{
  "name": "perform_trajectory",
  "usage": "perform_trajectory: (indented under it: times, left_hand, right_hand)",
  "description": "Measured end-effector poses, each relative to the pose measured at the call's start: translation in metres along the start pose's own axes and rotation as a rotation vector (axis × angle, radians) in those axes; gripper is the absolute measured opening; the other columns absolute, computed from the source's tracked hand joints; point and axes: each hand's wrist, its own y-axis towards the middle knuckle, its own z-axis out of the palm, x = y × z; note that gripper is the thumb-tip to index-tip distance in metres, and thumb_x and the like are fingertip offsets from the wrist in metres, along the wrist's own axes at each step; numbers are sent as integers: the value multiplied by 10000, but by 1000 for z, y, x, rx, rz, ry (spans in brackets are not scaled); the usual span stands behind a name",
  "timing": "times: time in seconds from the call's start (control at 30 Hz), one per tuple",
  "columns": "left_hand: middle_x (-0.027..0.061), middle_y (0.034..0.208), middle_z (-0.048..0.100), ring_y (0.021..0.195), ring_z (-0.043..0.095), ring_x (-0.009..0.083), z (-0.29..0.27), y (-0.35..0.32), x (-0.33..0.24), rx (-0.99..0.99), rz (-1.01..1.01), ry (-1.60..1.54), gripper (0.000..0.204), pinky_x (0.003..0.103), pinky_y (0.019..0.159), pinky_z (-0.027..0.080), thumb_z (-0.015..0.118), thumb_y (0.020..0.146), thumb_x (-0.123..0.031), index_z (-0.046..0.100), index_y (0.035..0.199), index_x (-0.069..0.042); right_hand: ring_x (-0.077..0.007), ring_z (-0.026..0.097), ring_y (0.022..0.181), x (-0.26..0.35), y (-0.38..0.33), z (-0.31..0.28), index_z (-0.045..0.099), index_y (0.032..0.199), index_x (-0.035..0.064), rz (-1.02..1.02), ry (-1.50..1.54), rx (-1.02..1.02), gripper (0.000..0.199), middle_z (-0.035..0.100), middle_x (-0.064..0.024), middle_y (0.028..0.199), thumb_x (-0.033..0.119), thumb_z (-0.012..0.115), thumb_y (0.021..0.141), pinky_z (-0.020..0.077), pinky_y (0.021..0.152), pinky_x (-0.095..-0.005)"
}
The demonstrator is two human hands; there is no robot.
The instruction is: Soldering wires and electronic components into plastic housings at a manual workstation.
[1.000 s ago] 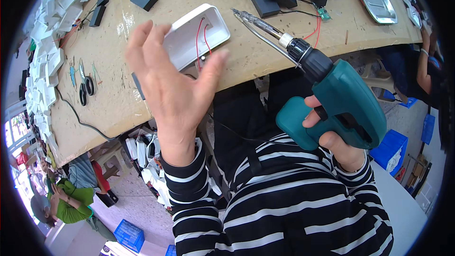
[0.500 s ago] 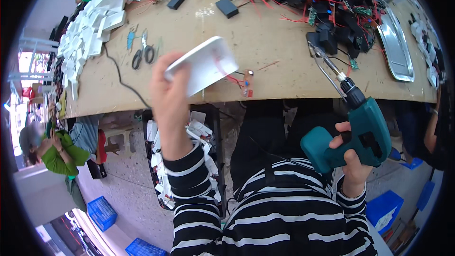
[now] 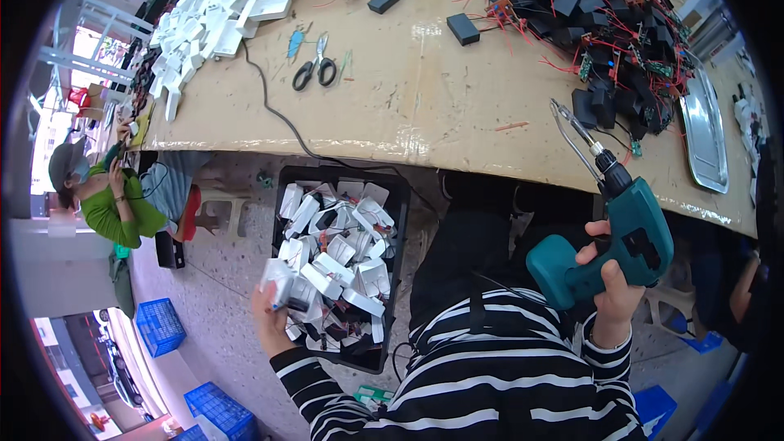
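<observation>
My left hand (image 3: 268, 320) grips a white plastic housing (image 3: 278, 281) over the left side of a black crate (image 3: 400, 216) on the floor. Inside that crate are many white housings (image 3: 320, 278) with dark blocks and wires among them. My right hand (image 3: 614, 304) is wrapped round the handle of a teal pistol-grip soldering gun (image 3: 625, 224). The gun points up toward the table, its metal tip and thin curved feed tube at the table's near edge. What lies under the held housing is partly hidden.
On the table (image 3: 384, 114) lie scissors (image 3: 315, 69), a black cord (image 3: 282, 118) and several dark blocks with wires. White housings (image 3: 216, 20) are piled far left, black wired blocks (image 3: 604, 24) far right beside a metal tray (image 3: 707, 135). A person in green (image 3: 122, 204) sits left.
My left hand has carried the white housing from above the table down to the crate. The circuit piece with red wires has left the tabletop. The right hand still holds the soldering gun.
</observation>
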Motion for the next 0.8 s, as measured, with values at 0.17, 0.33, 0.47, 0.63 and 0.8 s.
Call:
perform_trajectory:
  times: [0.17, 0.33, 0.47, 0.63, 0.8]
  left_hand:
    - [120, 967, 642, 799, 619, 208, -35, 6, 13, -323, 93, 1029, 393, 325, 687, 487, 654, 799, -193, 570, 1112, 29]
    - [106, 915, 664, 823, 604, 165, 6, 4, -28, -7, -225, 1303, 476, 316, 752, 474, 722, 734, -254, 582, 1088, 32]
    - [195, 1134, 626, 1044, 607, 282, 48, 3, -66, 315, -376, 1404, 728, 366, 891, 468, 798, 641, -325, 540, 1242, -6]
    - [116, 1009, 658, 881, 627, 202, 70, 17, -107, 376, -89, 1810, 613, 329, 781, 503, 802, 686, -313, 595, 1144, 38]
    - [57, 912, 648, 780, 593, 121, 230, 37, -153, 648, 255, 883, 300, 265, 725, 474, 561, 915, -182, 606, 1138, 14]
  right_hand:
    - [-175, 632, 793, -3, 4, 1, 373, 1312, -68, 10, 25, 20, 638, 564, -211, 1120, 262, 668, 852, 522, 657, -268]
    - [-176, 636, 777, -5, 10, -1, 373, 1310, -70, 1, 65, 3, 644, 566, -214, 1121, 273, 668, 851, 525, 654, -269]
    - [-185, 641, 769, -4, 19, -3, 363, 1315, -73, 24, 115, 0, 666, 561, -227, 1139, 283, 676, 846, 532, 658, -284]
    - [-212, 650, 775, -11, 34, -16, 347, 1328, -71, 43, 282, 47, 698, 541, -248, 1186, 292, 688, 839, 544, 678, -319]
    - [-236, 657, 775, -19, 49, -18, 337, 1337, -67, 77, 436, 94, 712, 527, -255, 1216, 293, 692, 836, 553, 691, -343]
